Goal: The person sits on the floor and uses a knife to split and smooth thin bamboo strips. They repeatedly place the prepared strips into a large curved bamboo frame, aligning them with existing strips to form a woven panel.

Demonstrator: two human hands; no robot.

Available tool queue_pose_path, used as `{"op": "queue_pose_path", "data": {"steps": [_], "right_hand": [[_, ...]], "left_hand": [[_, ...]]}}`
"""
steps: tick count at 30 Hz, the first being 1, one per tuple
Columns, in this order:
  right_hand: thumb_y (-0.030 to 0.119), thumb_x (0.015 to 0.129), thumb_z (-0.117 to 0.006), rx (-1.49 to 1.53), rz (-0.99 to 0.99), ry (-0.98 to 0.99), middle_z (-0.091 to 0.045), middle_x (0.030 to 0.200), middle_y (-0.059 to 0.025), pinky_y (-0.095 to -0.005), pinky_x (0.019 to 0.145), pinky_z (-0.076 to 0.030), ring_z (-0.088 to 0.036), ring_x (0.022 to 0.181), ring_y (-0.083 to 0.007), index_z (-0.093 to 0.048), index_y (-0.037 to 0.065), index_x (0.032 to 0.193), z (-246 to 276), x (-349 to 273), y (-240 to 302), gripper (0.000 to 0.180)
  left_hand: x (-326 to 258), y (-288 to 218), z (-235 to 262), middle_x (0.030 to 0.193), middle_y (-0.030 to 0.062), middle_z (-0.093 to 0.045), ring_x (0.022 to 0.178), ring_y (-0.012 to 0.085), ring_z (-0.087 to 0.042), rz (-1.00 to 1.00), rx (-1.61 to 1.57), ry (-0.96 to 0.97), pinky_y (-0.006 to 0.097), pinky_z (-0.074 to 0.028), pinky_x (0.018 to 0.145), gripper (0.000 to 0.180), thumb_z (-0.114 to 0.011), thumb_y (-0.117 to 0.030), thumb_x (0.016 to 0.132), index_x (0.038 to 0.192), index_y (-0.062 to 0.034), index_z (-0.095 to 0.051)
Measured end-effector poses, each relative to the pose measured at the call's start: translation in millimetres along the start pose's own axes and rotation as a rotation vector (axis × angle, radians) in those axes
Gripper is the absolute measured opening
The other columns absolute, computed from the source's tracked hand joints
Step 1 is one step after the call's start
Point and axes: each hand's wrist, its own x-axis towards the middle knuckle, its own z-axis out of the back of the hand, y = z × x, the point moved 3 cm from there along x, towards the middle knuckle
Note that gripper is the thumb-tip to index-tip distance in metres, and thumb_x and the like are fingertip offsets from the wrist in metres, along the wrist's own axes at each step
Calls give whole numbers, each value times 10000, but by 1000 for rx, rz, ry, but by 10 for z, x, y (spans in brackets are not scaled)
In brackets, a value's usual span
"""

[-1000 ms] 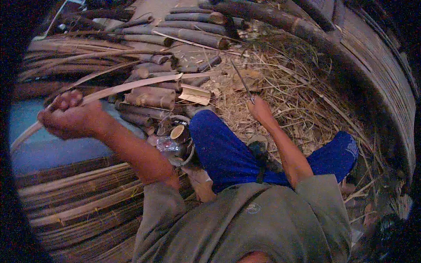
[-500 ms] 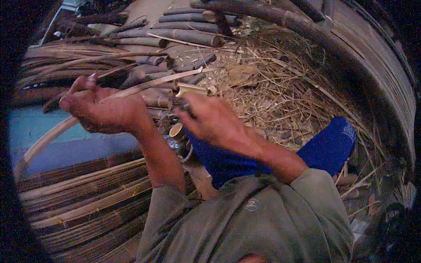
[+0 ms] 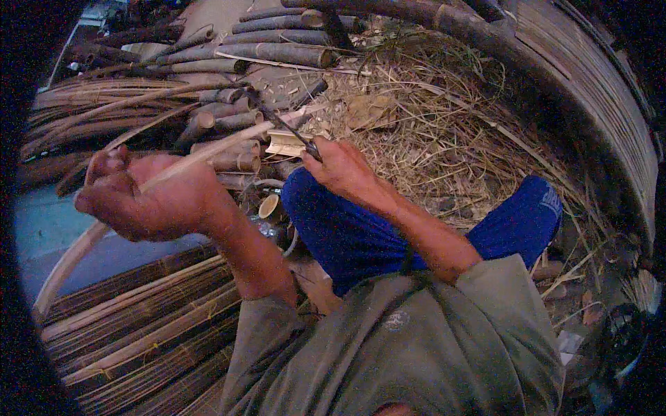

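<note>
My left hand (image 3: 149, 197) is closed around a long pale bamboo strip (image 3: 239, 142). The strip crosses the palm, bends down to the lower left below the fingers, and its other end points to the upper right. In my right hand (image 3: 347, 166) is the handle of a knife (image 3: 281, 119). Its dark, narrow blade slants up and left, across the strip's far part; whether it touches the strip I cannot tell. Just below the blade lies a short split bamboo piece (image 3: 284, 144), pale on its inner side, close to my right knuckles.
Cut bamboo poles (image 3: 277, 52) lie stacked at the back. Shavings and thin strips (image 3: 409, 132) heap up at the right. Bundled bamboo slats (image 3: 139, 326) fill the lower left, beside a blue-green surface (image 3: 41, 208). My blue-clad legs (image 3: 347, 222) are folded in front.
My right hand has moved slightly right, and the knife blade now shows clearly, pointing up and left. My left hand has come lower and left, with the strip still in it.
</note>
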Motion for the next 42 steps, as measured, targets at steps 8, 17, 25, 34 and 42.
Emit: {"op": "queue_pose_path", "data": {"steps": [8,17,25,34,42], "right_hand": [[296,892,-636,-27,124,4,-666,821,-223,-505,656,-528,-658,738,-417,-599,27,991,-81,-27,229,289],[287,905,-619,-25,83,-24,-634,716,-248,-537,623,-509,-639,709,-455,-572,11,943,-253,87,-15,282],[314,912,-588,-45,74,-24,-659,780,-238,-538,679,-513,-644,734,-448,-583,21,982,-346,60,-11,301],[351,896,-608,-78,140,4,-671,815,-222,-536,654,-524,-649,721,-449,-591,37,956,-349,175,-77,320],[328,875,-641,-120,105,0,-659,771,-222,-516,604,-526,-662,706,-412,-585,34,951,-349,323,-383,309]], "left_hand": [[126,143,174,757,66,-501,792,194,-495,-75,-119,122,350,-390,780,420,-448,-419,1019,753,-95,-452],[115,116,210,776,51,-517,814,197,-513,-19,-26,65,380,-412,773,439,-489,-473,987,765,-95,-471],[184,331,328,779,45,-523,822,191,-515,163,-164,-30,409,-434,762,392,-528,-452,970,786,-107,-497],[296,507,353,803,74,-535,846,230,-526,92,-230,65,504,-477,823,395,-492,-434,981,784,-92,-510],[355,595,320,808,118,-567,810,255,-562,-65,-26,74,472,-508,779,389,-487,-364,974,751,-53,-553]]}}
